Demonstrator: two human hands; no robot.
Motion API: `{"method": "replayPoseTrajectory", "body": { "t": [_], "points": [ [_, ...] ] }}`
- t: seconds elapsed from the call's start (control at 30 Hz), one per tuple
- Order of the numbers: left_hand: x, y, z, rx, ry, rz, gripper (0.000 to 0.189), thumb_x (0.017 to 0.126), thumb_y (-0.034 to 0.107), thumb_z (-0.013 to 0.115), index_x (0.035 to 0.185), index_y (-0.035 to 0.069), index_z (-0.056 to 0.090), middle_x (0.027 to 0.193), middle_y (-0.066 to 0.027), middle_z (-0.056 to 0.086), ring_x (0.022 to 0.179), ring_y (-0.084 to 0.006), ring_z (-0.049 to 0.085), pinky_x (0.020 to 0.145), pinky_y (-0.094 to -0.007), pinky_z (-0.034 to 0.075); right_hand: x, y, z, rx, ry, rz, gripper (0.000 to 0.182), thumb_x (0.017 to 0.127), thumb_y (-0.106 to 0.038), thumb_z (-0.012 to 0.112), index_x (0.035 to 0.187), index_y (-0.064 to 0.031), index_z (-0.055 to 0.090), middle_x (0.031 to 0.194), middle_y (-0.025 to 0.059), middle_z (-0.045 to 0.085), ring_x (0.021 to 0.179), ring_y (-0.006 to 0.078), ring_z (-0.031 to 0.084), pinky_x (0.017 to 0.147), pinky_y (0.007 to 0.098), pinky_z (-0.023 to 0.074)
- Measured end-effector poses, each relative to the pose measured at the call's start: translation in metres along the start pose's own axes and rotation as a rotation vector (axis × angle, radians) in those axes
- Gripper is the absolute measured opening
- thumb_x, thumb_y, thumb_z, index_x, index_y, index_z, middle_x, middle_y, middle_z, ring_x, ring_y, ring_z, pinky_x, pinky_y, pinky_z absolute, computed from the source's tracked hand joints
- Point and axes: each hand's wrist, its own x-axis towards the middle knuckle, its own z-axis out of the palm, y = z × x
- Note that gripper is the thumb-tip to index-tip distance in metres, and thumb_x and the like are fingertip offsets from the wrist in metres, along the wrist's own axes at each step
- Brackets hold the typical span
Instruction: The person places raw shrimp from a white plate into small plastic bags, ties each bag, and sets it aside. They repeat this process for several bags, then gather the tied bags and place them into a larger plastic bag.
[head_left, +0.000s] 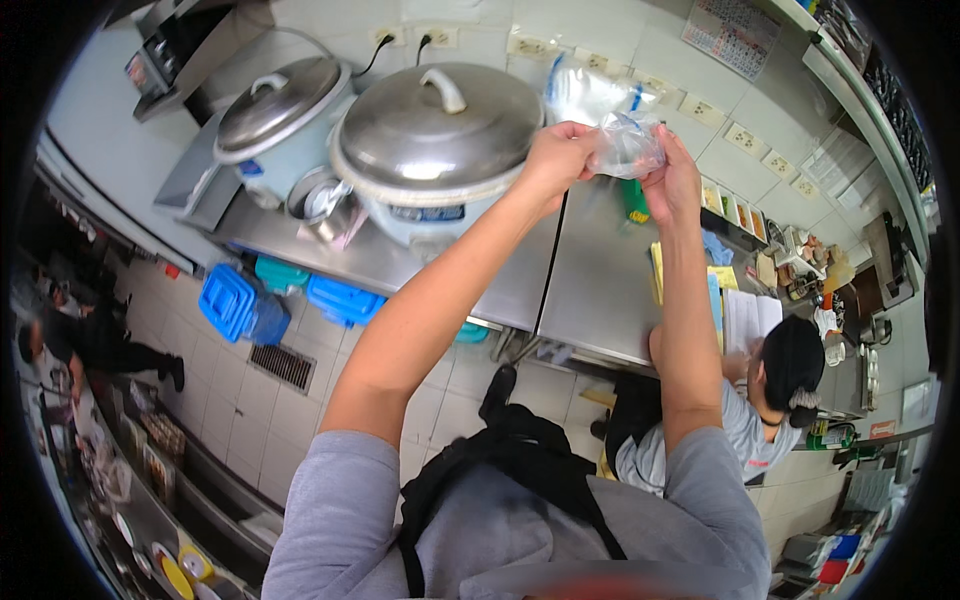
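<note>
Above the steel counter (600, 277), both my arms reach forward. My left hand (561, 161) grips one side of a small clear plastic bag (628, 146), and the fingers of my right hand (673, 176) pinch its other side. What the bag contains, if anything, I cannot tell. Behind it a larger clear plastic packet with blue edges (581, 90) is up against the tiled wall. To the left of my left hand stands a large rice cooker with a domed steel lid (390, 127). A green item (635, 201) shows on the counter just below the bag.
A smaller lidded cooker (281, 105) and a steel pot (319, 202) stand left. Blue-lidded plastic bins (229, 304) sit on the floor. At right, a person (780, 375) leans by an open notebook (746, 319). Food trays (731, 210) line the wall. Another person (97, 337) is far left.
</note>
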Motion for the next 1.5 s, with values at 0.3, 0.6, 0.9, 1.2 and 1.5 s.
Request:
{"method": "replayPoseTrajectory", "body": {
  "t": [0.3,0.6,0.9,1.2,1.5],
  "points": [
    [0.261,-0.030,0.060,0.878,0.103,0.443,0.023,0.080,0.010,0.066,0.102,0.003,0.069,0.086,-0.0150,0.074,0.081,-0.0295,0.071,0.073,-0.0372,0.055,0.213,-0.011,-0.095,-0.396,0.280,-0.087,0.012,0.098,-0.020,0.063,0.096,-0.0083,0.061,0.070,0.0011,0.058,0.050,0.0088,0.050,0.041,0.0239,0.0375],
    [0.392,-0.060,0.081,1.293,0.005,0.177,0.029,0.087,0.018,0.064,0.108,0.000,0.071,0.117,-0.0221,0.069,0.112,-0.0358,0.066,0.096,-0.0424,0.053,0.331,0.030,-0.165,-0.556,0.460,0.049,0.012,0.095,-0.017,0.067,0.093,-0.0071,0.061,0.066,0.0066,0.064,0.051,0.0162,0.062,0.037,0.0277,0.0406],
    [0.416,-0.069,0.065,1.382,-0.090,0.141,0.029,0.087,0.017,0.062,0.107,-0.002,0.072,0.115,-0.0229,0.070,0.111,-0.0372,0.066,0.094,-0.0428,0.053,0.367,0.071,-0.202,-0.651,0.405,0.492,0.011,0.092,-0.005,0.052,0.092,-0.0033,0.063,0.070,0.0099,0.064,0.058,0.0196,0.066,0.043,0.0314,0.0464],
    [0.413,-0.086,0.057,1.346,-0.056,0.119,0.031,0.084,0.018,0.063,0.105,-0.003,0.073,0.110,-0.0253,0.070,0.108,-0.0388,0.067,0.093,-0.0412,0.053,0.348,0.089,-0.196,-0.860,0.414,-0.034,0.024,0.089,-0.020,0.065,0.099,0.0004,0.071,0.082,0.0127,0.070,0.067,0.0185,0.063,0.061,0.0327,0.0527],
    [0.419,-0.097,0.053,1.456,-0.142,0.097,0.035,0.083,0.024,0.063,0.109,0.002,0.074,0.117,-0.0212,0.070,0.110,-0.0364,0.067,0.092,-0.0440,0.053,0.292,0.095,-0.168,-1.026,0.277,-0.271,0.066,0.078,-0.044,0.082,0.121,0.0021,0.061,0.107,0.0195,0.072,0.099,0.0311,0.070,0.089,0.0380,0.0520]
  ]
}}
